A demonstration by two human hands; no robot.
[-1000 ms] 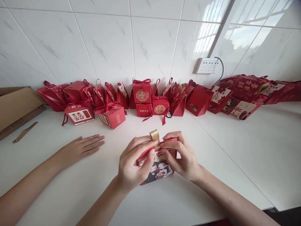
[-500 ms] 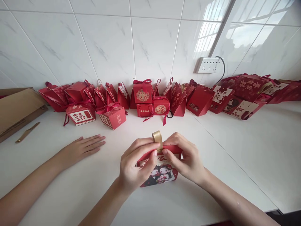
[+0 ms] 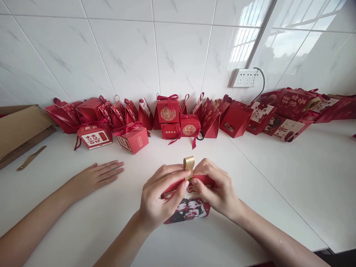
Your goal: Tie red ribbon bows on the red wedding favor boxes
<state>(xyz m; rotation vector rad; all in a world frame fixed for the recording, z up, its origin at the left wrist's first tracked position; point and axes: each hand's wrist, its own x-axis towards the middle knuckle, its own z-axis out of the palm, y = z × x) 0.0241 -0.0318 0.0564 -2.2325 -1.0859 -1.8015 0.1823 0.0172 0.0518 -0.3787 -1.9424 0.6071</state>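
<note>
A red gift box [image 3: 191, 209] with a cartoon couple printed on its front stands upright on the counter between my hands. From its top edge rises a gold ribbon loop [image 3: 189, 162]. My left hand [image 3: 164, 196] pinches the left part of that top edge, thumb in front and fingers behind, right at the ribbon's base. On the other side of the ribbon, my right hand [image 3: 218, 187] is closed on the same edge between thumb and fingers. Part of the box is hidden behind my hands.
Another person's hand [image 3: 96, 178] lies flat on the white counter [image 3: 283, 167] at left. Near it are a gold ribbon strip [image 3: 31, 158] and a cardboard box [image 3: 26, 129]. Several red gift boxes [image 3: 210, 118] line the tiled wall, below a power socket [image 3: 244, 78].
The gold loop leans a little further right and shows more of its face. Both my hands keep their hold on the box top. The other person's hand stays put.
</note>
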